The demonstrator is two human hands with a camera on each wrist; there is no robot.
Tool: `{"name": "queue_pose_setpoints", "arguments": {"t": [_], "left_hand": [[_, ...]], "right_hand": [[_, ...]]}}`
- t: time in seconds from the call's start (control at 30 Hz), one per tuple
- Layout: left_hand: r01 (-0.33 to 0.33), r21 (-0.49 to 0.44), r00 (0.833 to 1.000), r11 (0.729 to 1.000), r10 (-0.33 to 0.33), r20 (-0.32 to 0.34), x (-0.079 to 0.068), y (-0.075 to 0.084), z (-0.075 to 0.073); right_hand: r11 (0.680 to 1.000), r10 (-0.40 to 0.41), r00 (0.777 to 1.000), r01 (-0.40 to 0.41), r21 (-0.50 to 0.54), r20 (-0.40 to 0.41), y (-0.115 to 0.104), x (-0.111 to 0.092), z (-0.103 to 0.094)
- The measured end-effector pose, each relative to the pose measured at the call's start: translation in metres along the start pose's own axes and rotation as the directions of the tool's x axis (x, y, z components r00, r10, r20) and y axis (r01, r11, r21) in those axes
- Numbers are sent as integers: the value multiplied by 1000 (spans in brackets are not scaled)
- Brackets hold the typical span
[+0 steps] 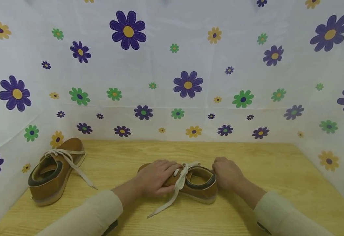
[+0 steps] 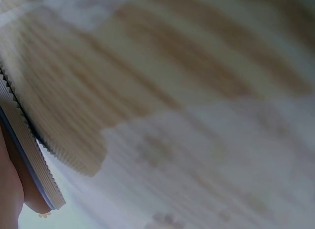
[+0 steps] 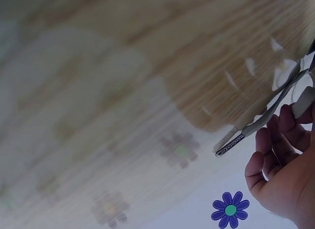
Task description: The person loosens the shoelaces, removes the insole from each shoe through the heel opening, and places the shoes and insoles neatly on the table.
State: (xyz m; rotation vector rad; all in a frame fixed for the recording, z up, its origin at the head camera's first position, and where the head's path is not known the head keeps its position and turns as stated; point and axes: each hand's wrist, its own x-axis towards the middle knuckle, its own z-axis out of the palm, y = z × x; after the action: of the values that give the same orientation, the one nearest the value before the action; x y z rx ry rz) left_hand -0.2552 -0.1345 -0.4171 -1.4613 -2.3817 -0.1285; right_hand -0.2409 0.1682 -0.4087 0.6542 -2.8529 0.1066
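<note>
A tan-brown lace-up shoe point(image 1: 211, 193) sits in the middle of the table, its toe pointing left and its dark-lined collar facing up. My left hand point(image 1: 158, 175) grips the front part from above, thumb on the near side and fingers over the top, covering much of the toe. White laces point(image 1: 183, 177) cross the instep, and one end trails onto the wood. At the heel end is my right hand point(image 1: 227, 172), its fingers curled. In the right wrist view those fingers hold a strip of shoelace point(image 3: 304, 103), with a tipped lace end hanging beside them.
A matching brown shoe point(image 1: 46, 183) stands at the left of the wooden table point(image 1: 124, 149), toe pointing away, one lace end hanging over its right side. White flower-print cloth point(image 1: 160, 65) rises behind the table and along both sides.
</note>
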Motion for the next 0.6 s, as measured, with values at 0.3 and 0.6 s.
{"name": "queue_pose_setpoints", "arguments": {"t": [0.3,0.6], "left_hand": [[-1,-3,1000,1000,1,-3,1,0,0],[-5,-16,1000,1000,5,-5,0,-1,1]], "right_hand": [[1000,7,1000,-7,-28,16,1,0,0],[998,25,999,-23,-54,32,-1,-1,0]]}}
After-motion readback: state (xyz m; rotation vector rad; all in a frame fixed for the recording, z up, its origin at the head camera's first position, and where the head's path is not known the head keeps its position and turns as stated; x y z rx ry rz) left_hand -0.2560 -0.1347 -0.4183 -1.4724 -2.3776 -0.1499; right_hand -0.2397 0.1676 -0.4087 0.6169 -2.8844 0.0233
